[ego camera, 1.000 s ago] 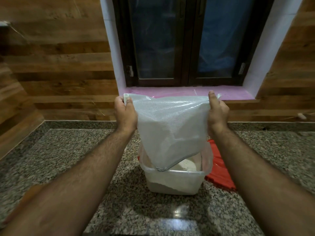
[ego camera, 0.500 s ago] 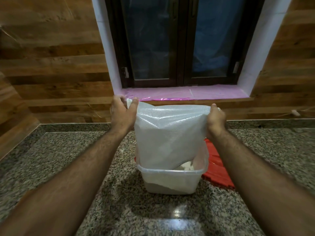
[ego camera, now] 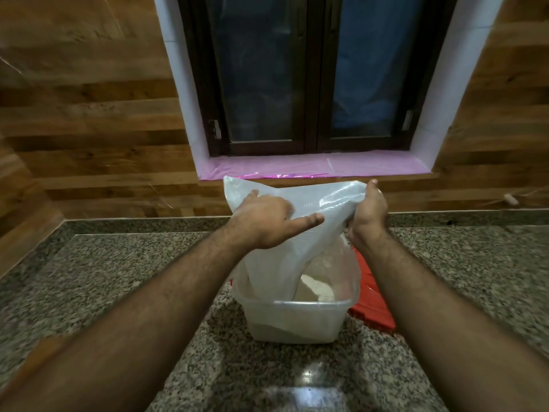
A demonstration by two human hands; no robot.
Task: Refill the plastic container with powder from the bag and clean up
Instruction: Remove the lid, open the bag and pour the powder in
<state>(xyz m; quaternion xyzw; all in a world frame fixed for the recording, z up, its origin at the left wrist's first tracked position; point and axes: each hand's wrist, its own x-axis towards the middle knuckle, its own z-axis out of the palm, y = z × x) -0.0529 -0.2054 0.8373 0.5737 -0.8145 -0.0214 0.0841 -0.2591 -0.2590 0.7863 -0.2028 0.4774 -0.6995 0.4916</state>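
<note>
A clear plastic bag (ego camera: 300,221) hangs upside down with its mouth inside the translucent plastic container (ego camera: 294,319) on the granite counter. Pale powder (ego camera: 316,288) lies heaped in the container beside the bag's mouth. My right hand (ego camera: 368,212) grips the bag's upper right corner. My left hand (ego camera: 267,224) lies flat against the front of the bag, fingers spread and thumb pointing right, holding nothing. The bag's upper left corner stands free above that hand.
A red lid (ego camera: 371,301) lies on the counter just right of and behind the container. The granite counter (ego camera: 124,281) meets a wood-panelled wall (ego camera: 89,120). A window with a pink-covered sill (ego camera: 312,165) sits straight behind.
My left hand has let go of the bag's upper left corner and now presses flat on its front. The bag has sunk lower and creased; my right hand still holds its corner.
</note>
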